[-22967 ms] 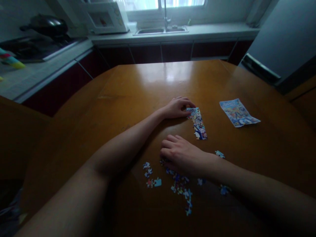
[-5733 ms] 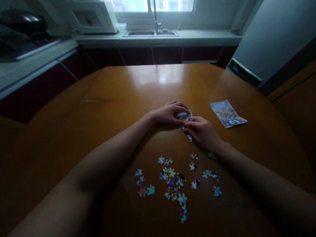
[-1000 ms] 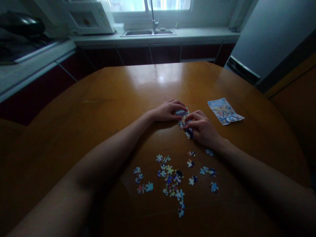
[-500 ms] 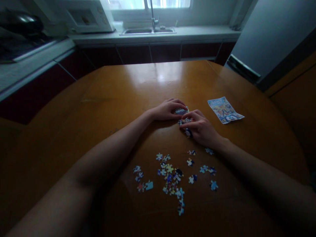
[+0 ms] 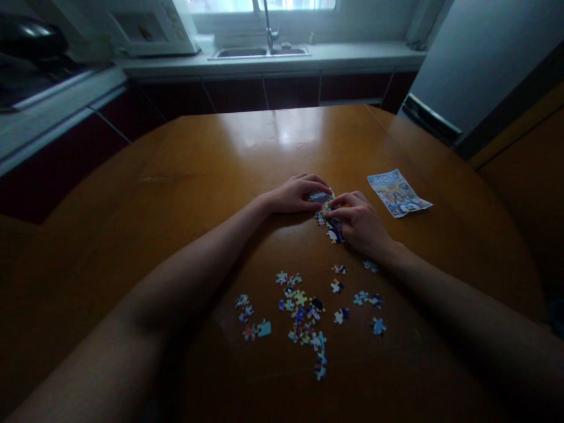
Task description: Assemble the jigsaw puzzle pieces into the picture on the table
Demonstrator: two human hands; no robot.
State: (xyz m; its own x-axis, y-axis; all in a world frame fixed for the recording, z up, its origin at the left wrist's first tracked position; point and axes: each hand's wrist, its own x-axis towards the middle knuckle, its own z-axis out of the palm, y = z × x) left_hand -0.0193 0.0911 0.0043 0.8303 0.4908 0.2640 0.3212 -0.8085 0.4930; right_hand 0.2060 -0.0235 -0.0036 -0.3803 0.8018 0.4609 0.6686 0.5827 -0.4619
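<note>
A partly joined jigsaw puzzle (image 5: pixel 321 200) lies on the wooden table between both hands. My left hand (image 5: pixel 299 194) rests at its left and upper edge, thumb and fingers apart around the joined pieces. Over the puzzle's right side is my right hand (image 5: pixel 356 218), its fingertips pressed together on the pieces; what they pinch is too small to make out. Part of the puzzle, with a dark blue and white patch (image 5: pixel 333 235), shows below the right hand. Many loose pieces (image 5: pixel 300 298) lie scattered nearer to me.
A creased picture sheet (image 5: pixel 399 192) lies right of my right hand. More loose pieces (image 5: pixel 378 326) are spread below the right forearm. Beyond the wooden table (image 5: pixel 198 158) stand a counter with a sink (image 5: pixel 259 53), a microwave (image 5: pixel 150 29) and a fridge.
My right hand has shifted slightly on the puzzle, uncovering more of its middle and lower part. The left hand stays at the puzzle's edge. The whole view has moved a little.
</note>
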